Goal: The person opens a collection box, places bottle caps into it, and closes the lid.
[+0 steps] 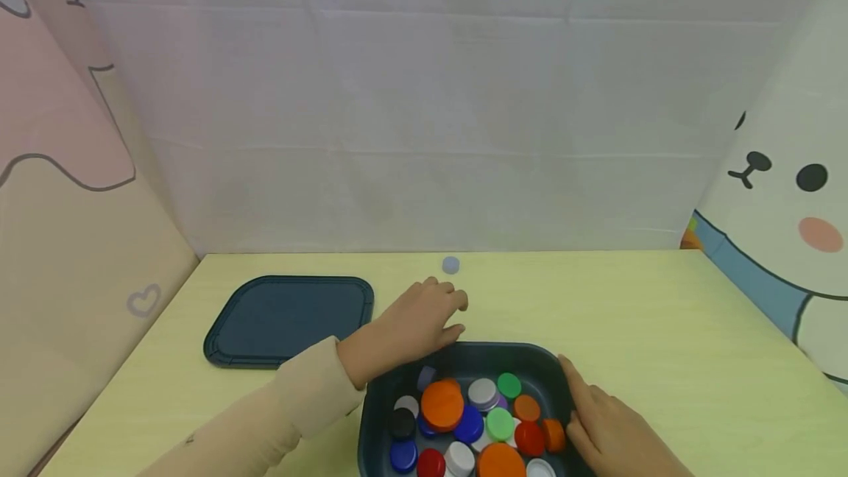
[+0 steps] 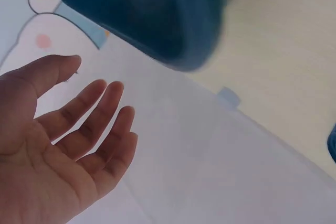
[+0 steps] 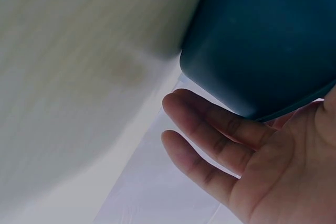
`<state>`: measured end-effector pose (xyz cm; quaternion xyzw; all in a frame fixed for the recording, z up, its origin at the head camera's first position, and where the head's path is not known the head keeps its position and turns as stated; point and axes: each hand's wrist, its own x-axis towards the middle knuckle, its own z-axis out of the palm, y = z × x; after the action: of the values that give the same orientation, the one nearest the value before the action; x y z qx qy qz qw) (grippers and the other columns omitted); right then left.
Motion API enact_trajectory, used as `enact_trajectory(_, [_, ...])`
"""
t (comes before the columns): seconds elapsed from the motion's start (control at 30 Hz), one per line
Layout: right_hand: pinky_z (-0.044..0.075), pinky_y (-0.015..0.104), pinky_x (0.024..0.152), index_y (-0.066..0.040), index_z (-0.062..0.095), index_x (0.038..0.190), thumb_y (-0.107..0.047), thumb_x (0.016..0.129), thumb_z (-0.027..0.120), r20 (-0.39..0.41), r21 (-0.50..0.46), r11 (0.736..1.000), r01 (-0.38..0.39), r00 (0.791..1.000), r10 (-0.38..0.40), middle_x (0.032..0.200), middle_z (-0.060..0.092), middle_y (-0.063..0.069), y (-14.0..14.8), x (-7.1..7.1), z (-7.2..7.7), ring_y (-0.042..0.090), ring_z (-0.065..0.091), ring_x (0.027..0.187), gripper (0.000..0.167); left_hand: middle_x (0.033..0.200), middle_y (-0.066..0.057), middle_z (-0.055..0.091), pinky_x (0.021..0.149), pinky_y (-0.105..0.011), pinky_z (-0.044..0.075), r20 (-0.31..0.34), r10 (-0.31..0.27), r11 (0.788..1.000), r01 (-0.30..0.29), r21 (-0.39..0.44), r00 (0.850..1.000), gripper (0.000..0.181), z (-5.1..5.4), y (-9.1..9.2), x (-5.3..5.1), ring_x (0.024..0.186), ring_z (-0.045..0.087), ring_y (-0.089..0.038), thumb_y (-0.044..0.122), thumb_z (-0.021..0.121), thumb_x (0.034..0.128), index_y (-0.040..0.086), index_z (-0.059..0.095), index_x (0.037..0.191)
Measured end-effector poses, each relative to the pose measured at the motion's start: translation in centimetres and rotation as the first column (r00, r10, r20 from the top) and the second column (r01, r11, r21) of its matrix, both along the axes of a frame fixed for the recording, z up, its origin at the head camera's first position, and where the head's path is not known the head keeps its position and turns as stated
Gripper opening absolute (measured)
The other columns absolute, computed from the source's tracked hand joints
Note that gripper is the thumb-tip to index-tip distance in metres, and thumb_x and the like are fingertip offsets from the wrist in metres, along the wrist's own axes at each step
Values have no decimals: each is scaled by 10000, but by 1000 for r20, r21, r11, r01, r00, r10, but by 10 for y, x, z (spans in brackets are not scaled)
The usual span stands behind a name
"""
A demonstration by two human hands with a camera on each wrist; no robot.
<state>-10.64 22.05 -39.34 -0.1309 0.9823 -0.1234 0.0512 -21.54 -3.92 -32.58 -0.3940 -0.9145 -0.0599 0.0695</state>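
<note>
A dark blue-green bin (image 1: pixel 523 350) holds many loose bottle caps, among them a large orange cap (image 1: pixel 442 405), a green cap (image 1: pixel 500 424) and a blue cap (image 1: pixel 469 425). Over the bin's far rim my left hand (image 1: pixel 414 322) hovers with relaxed, slightly bent fingers and nothing in them; its palm (image 2: pixel 47 177) shows bare in the left wrist view. Beyond its fingertips a pale lavender cap (image 1: pixel 450 265) lies alone near the table's back edge. My right hand (image 1: pixel 612 429) holds the bin's right rim between thumb and index finger, the other fingers loosely extended outside the wall.
To the left on the pale yellow table (image 1: pixel 662 330) lies a flat dark lid-like tray (image 1: pixel 285 319), partly behind my left forearm. A white cloth wall (image 1: pixel 424 131) rises at the back. Cartoon-printed panels (image 1: pixel 782 241) stand on both sides.
</note>
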Motion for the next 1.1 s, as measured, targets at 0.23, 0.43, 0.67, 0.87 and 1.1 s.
enact_trajectory(0.23, [416, 220, 596, -3, 242, 1413, -213, 866, 512, 38, 14, 1000, 23, 999, -24, 666, 369, -85, 0, -2, 0, 37, 361, 628, 645, 981, -85, 635, 673, -314, 481, 7, 75, 996, -75, 56, 997, 255, -6, -1, -36, 808, 563, -238, 211, 637, 847, 89, 612, 1069])
enact_trajectory(0.43, [424, 219, 602, 0, 243, 1411, -210, 863, 511, 30, 15, 1000, 18, 999, -19, 662, 362, -88, 1, -2, 0, 33, 361, 630, 645, 1016, -100, 628, 695, -313, 491, 36, 80, 995, -82, 60, 996, 300, -14, 1, -60, 854, 579, -263, 184, 638, 846, 75, 595, 1122])
enact_trajectory(0.67, [416, 221, 591, 10, 243, 1406, -210, 862, 511, 15, 11, 1000, -4, 1000, 4, 661, 364, -94, 2, -2, -1, 28, 353, 620, 645, 1028, -107, 628, 706, -329, 488, 58, 128, 989, -132, 63, 990, 321, -24, 1, -81, 865, 572, -270, 188, 649, 840, 71, 588, 1133])
enact_trajectory(0.87, [419, 220, 597, 2, 252, 1408, -204, 858, 514, 20, 13, 1000, 6, 1000, -7, 651, 360, -100, 2, -2, 0, 26, 355, 621, 644, 1000, -113, 625, 717, -359, 470, 58, 172, 979, -177, 103, 983, 310, -36, 0, -94, 837, 557, -274, 174, 655, 832, 69, 590, 1116])
enact_trajectory(1.1, [395, 214, 569, 18, 250, 1396, -199, 858, 516, -26, -1, 999, -35, 999, 35, 645, 353, -106, 2, -1, -2, 15, 336, 607, 638, 968, -107, 633, 712, -355, 469, 54, 183, 975, -188, 122, 982, 311, -47, 3, -105, 833, 567, -271, 164, 662, 821, 64, 598, 1109])
